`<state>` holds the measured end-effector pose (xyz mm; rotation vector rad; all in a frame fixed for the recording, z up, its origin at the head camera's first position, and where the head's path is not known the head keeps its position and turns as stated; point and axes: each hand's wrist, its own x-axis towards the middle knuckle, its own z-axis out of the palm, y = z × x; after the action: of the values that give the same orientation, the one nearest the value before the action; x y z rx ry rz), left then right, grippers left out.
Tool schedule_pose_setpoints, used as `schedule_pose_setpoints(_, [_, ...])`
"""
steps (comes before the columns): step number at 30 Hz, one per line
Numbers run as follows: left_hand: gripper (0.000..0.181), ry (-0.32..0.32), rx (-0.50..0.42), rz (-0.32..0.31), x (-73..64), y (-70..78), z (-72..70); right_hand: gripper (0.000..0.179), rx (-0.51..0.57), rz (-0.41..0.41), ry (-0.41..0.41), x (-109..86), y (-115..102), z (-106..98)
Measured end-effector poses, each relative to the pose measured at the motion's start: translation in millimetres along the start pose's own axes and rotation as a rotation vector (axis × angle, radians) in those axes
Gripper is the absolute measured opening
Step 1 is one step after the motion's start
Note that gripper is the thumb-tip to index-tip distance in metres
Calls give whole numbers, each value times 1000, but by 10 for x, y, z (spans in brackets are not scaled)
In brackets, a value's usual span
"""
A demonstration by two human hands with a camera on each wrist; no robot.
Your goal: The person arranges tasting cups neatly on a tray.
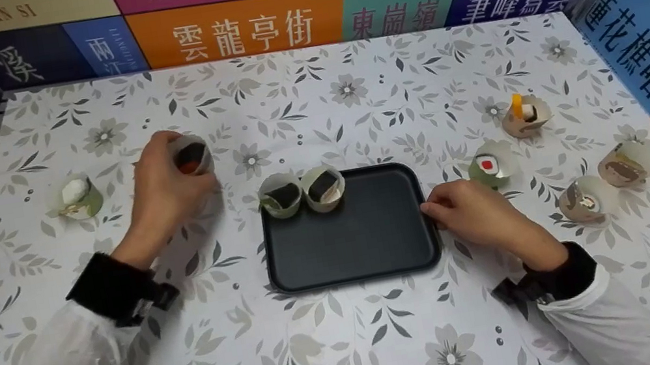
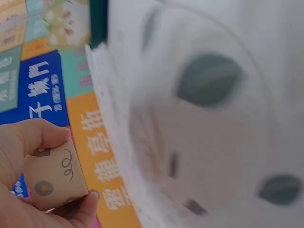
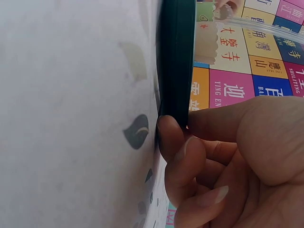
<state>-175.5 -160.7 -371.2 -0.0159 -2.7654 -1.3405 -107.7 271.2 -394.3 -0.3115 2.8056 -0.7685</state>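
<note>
My left hand (image 1: 157, 184) grips a paper cup (image 1: 192, 157) with a dark and orange piece of food inside, left of the black tray (image 1: 350, 251). In the left wrist view, thumb and fingers close around this tan printed cup (image 2: 59, 173). Two paper cups with dark-wrapped pieces, a left one (image 1: 281, 196) and a right one (image 1: 324, 188), stand side by side at the tray's far left corner. My right hand (image 1: 481, 209) pinches the tray's right edge. In the right wrist view, its thumb and forefinger hold the tray rim (image 3: 175, 61) from both sides.
Left of my left hand stands a green cup (image 1: 80, 197) with a white-topped piece. On the right are a green cup (image 1: 484, 169) by my right hand and several brown cups, one (image 1: 522, 119) with an orange strip. Printed panels (image 1: 240, 28) wall the floral-covered table (image 1: 391, 343).
</note>
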Motion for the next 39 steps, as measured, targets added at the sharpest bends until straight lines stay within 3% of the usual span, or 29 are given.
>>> schedule_pose_setpoints(13, [68,-9,-105,178,-154,594,330,26,-1,-2,-7,2,1,0])
schedule_pose_setpoints(24, [65,-120,-144,301,-191,1149,627,23,-6,2,-7,3,-6,-14])
schedule_pose_setpoints(32, [60,-226,-100,342,-115,1333,884,25,0,-22,-7,12,1,-4])
schedule_pose_setpoints(39, [62,-308,-64,349,-45,1388,1056,25,3,-11,-11,13,-5,-10])
